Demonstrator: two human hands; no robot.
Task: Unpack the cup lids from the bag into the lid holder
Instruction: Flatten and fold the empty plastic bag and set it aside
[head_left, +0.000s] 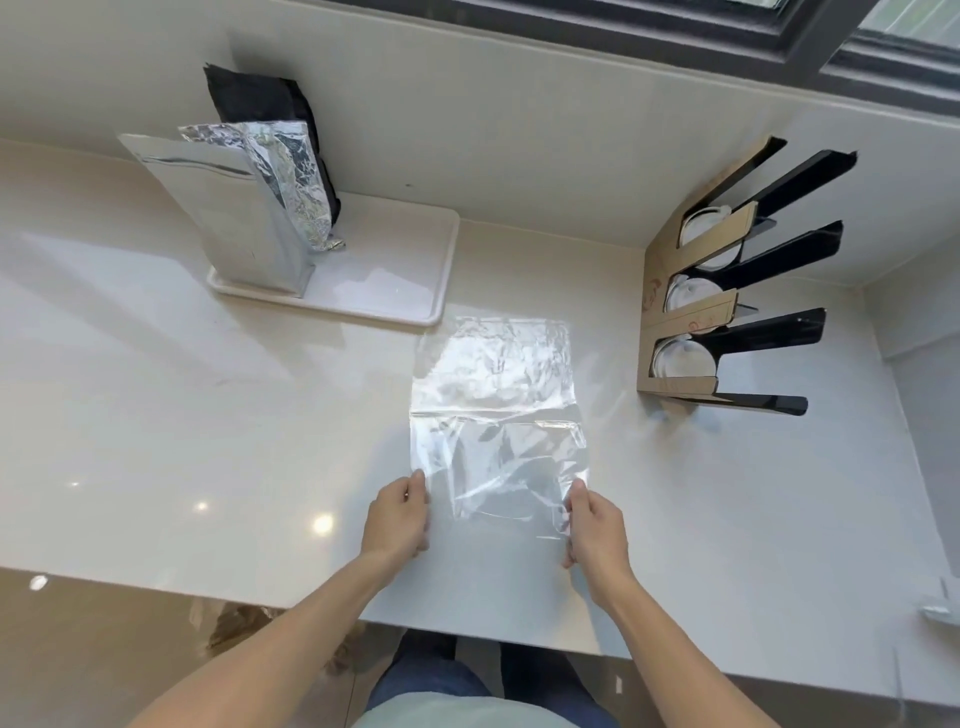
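Note:
A clear plastic bag (496, 410) lies flat and empty on the pale counter (208, 415), stretched away from me. My left hand (397, 517) pinches its near left corner and my right hand (595, 522) pinches its near right corner. At the right, against the wall, stands the lid holder (691, 312), brown with black dividers and three slots. White cup lids (685, 358) sit stacked in each slot.
A white tray (395, 275) at the back left carries a silver foil pouch (244, 218), a crinkled foil bag and a black bag behind them. The counter's front edge runs just below my wrists. A window frame (727, 31) tops the back wall.

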